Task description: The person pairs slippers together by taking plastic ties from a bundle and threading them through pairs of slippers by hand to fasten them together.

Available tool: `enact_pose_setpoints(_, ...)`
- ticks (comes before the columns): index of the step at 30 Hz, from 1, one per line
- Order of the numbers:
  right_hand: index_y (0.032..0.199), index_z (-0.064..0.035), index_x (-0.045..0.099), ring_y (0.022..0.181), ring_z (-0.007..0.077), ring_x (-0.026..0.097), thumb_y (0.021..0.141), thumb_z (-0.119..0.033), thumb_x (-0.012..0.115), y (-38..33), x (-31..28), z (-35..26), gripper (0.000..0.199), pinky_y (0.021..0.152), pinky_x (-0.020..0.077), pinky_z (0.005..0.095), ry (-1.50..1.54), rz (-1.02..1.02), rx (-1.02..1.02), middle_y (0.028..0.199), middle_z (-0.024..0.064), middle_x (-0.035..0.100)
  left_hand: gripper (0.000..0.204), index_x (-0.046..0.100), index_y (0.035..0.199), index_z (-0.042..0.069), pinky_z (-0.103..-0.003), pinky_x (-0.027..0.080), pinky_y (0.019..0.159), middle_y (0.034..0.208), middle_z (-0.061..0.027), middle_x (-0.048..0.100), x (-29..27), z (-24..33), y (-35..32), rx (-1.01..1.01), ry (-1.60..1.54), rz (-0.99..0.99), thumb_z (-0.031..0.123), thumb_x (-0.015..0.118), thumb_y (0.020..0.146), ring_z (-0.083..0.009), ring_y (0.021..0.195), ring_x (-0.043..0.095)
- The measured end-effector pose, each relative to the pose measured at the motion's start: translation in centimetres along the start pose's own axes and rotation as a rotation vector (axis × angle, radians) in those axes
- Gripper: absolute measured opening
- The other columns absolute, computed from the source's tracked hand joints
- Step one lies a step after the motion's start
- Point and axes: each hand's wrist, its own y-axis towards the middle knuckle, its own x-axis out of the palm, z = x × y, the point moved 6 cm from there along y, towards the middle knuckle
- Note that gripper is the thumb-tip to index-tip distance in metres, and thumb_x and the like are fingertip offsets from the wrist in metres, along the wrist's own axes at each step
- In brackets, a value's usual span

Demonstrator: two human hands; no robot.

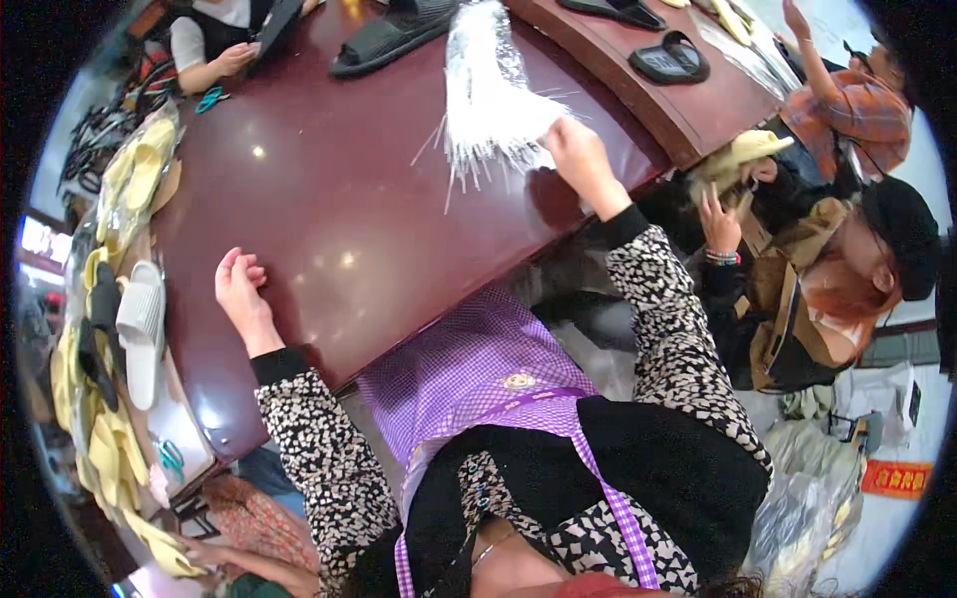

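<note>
Plainly largest, a dark red table (329,189) spread beneath the left hand (244,292) and the right hand (581,161). A purple checked apron (469,374) covered the wearer's front, nearer the body than either hand and between the two sleeves. Just beside the right hand, on its left, lay the bundle of white strips (483,115), partly in clear plastic, its loose ends fanned toward the wearer. A large black slide (394,42) sat beyond it, farther out from both hands, while a smaller black slide (670,60) rested past the right hand on the adjoining tabletop. Well to the left of the left hand was a ridged white slide (142,334). The right hand's fingers were bent in at the fanned ends; whether they pinched a strip, I could not tell. The left hand hung released over the table, fingers loosely curled, well apart from the bundle. Smallest were the teal scissors (210,100), far beyond the left hand near the table's edge.
</note>
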Motion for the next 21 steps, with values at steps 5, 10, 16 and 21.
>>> enact_pose_setpoints(5,0.081,-0.0026,0.055,0.067,0.035,0.06,0.083,-0.01,0.059,0.9,-3.0,-4.1,0.008,0.06,0.0475,0.0386,0.164,0.081,-0.012,0.071,0.0183,0.059,0.022,0.059,0.107,0.001,-0.02,0.045,0.058,0.082,-0.0043,0.063,1.5,1.4,-1.9,0.021,0.055,0.009,0.01,0.059,0.087,-0.0077,0.064,0.056)
enact_pose_setpoints(10,0.077,-0.0024,0.054,0.062,0.0319,0.058,0.079,-0.004,0.059,0.0,-4.7,-13.0,0.005,0.057,0.0463,0.0365,0.192,0.014,-0.227,0.068,0.0164,0.057,0.016,0.061,0.101,0.001,-0.025,0.049,0.072,0.09,-0.0069,0.063,13.3,10.1,-8.8,0.374,0.213,-0.311,0.004,0.059,0.086,-0.0154,0.082,0.06)
enact_pose_setpoints(16,0.073,-0.0013,0.052,0.057,0.0301,0.053,0.073,0.003,0.056,-1.1,-6.3,-21.1,0.006,0.053,0.0418,0.0357,0.306,-0.155,-0.534,0.063,0.0135,0.052,0.016,0.063,0.095,0.002,-0.031,0.051,0.076,0.094,-0.0096,0.065,22.0,14.2,-13.8,0.773,0.098,-0.698,-0.002,0.062,0.079,-0.019,0.088,0.062)
enact_pose_setpoints(21,0.075,-0.0005,0.053,0.056,0.0286,0.054,0.073,0.002,0.057,-0.3,-7.6,-21.5,0.005,0.054,0.043,0.0342,0.434,-0.245,-0.47,0.064,0.0129,0.054,0.014,0.065,0.097,0.001,-0.026,0.051,0.076,0.093,-0.0082,0.067,19.8,12.6,-13.2,0.603,0.109,-0.703,-0.002,0.06,0.084,-0.0159,0.091,0.063)
